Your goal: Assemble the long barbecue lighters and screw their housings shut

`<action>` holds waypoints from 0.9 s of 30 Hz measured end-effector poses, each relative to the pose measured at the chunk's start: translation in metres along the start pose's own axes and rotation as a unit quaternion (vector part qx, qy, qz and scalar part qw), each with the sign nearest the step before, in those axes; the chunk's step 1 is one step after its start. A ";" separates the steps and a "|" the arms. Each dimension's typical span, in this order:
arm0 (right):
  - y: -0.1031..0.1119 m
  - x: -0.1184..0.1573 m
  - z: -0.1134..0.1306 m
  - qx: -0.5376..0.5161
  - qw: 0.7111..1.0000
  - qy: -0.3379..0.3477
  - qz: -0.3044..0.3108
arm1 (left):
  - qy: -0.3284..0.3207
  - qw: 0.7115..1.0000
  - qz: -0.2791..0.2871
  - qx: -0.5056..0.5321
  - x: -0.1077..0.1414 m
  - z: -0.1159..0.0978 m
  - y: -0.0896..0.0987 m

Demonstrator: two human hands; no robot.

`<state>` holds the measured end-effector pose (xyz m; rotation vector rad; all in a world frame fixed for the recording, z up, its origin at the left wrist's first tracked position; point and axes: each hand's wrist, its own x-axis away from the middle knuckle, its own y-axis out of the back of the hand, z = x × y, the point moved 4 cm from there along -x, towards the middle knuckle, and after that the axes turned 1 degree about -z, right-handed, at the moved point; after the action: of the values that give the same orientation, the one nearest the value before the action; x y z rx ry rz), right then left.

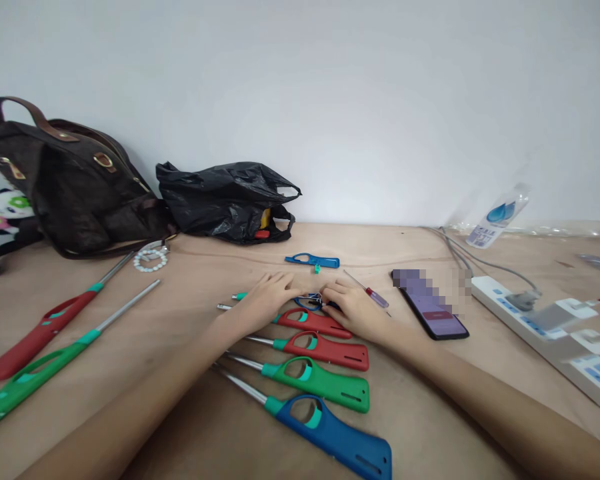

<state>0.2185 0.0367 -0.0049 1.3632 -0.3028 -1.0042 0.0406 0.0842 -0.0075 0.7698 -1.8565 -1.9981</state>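
Between my hands lies an opened blue gas lighter [309, 302], with small dark inner parts showing. My left hand [265, 303] is closed over its barrel side, fingertips on the blue body. My right hand [353, 308] has its fingers curled onto the handle end, at a small black part [331, 305]; the exact grip is partly hidden. A loose blue shell half [313, 261] lies just beyond, a small teal piece [317, 269] beside it. Toward me are two red lighters [325, 351], a green lighter [325, 385] and a whole blue lighter [343, 437].
A screwdriver [375, 295] and a phone [430, 307] lie right of my hands, then a power strip [545, 340] and a tilted bottle [497, 217]. Black plastic bag [225, 200], backpack [80, 193] and bracelet [150, 261] are behind left. Long red [45, 333] and green lighters [40, 373] lie left.
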 end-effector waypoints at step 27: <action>-0.003 0.005 -0.003 -0.086 0.987 -0.076 -0.108 | 0.010 0.997 -0.035 0.069 0.003 -0.002 0.005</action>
<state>0.2223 0.0352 -0.0103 1.1815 -0.1791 -1.2895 0.0383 0.0802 -0.0033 0.9014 -1.9980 -1.9110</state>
